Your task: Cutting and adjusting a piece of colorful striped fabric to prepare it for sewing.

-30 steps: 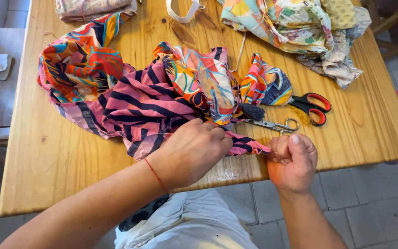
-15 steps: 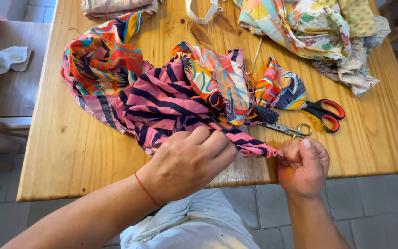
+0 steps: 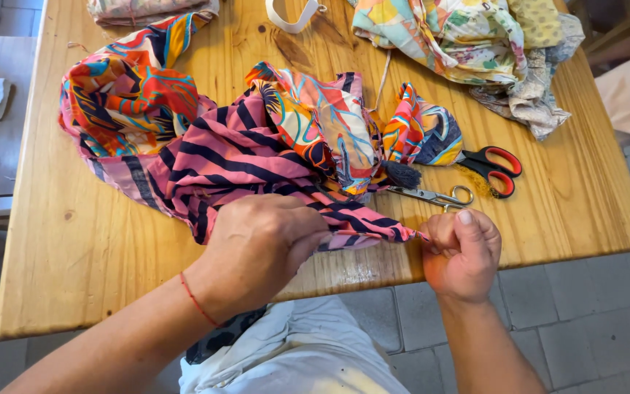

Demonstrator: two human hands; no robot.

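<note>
The pink fabric with dark stripes (image 3: 257, 157) lies bunched at the centre of the wooden table (image 3: 52, 255), and its lower edge is drawn out into a narrow strip along the table's near edge, at lower centre of the frame. The left hand (image 3: 257, 252) presses down on this strip with fingers curled together over the cloth, apparently to anchor it. The right hand (image 3: 464, 252) sits at lower right, fist closed, with thumb and fingers pinched on the pointed tip of the strip; the grip appears to keep the edge taut between the two hands. Whether a needle or thread is held there cannot be determined.

A multicoloured printed fabric (image 3: 129, 98) is joined to or folded with the striped cloth, extending to the upper left and across the centre. A dark tassel (image 3: 401, 175) lies at the fold, just right of centre. Just beyond the right hand lie small metal scissors (image 3: 432, 195), and further right, red-handled scissors (image 3: 494, 166), both within reach.

At upper right, a heap of pale floral fabric (image 3: 475, 44) is set well apart. A white strap loop (image 3: 293, 14) lies at the top edge. A red cord bracelet (image 3: 197, 300) circles the left wrist.
</note>
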